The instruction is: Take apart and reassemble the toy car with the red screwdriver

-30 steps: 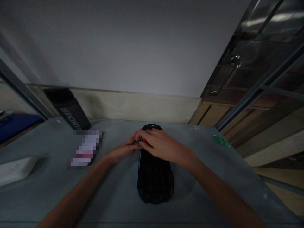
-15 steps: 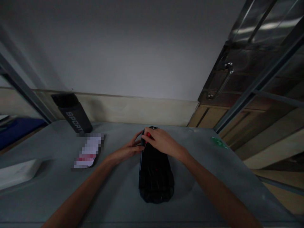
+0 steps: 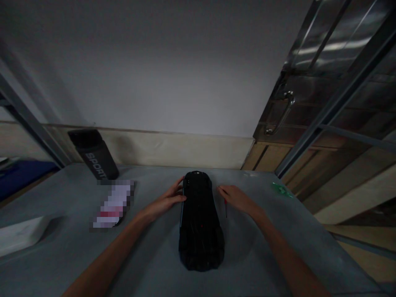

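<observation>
A black toy car (image 3: pixel 200 218) lies underside up, lengthwise before me, on the grey table. My left hand (image 3: pixel 168 198) holds the car's far left side, thumb and fingers against its edge. Just right of the car, apart from it, my right hand (image 3: pixel 233 197) is closed on a small screwdriver (image 3: pixel 226 206) with a red handle. The screwdriver's thin shaft points toward me; most of the handle is hidden in the fingers.
A black SPORT bottle (image 3: pixel 94 154) stands at the back left, with a blurred-out phone-like object (image 3: pixel 114 204) in front. A white object (image 3: pixel 24 235) lies at the left edge. A small green plastic piece (image 3: pixel 281 189) lies at the right; metal frame posts (image 3: pixel 309 128) rise beside the table.
My right hand has lifted off the car's far end and moved right with the screwdriver, uncovering that end. My left hand stays at the car's left side. The view has tilted slightly.
</observation>
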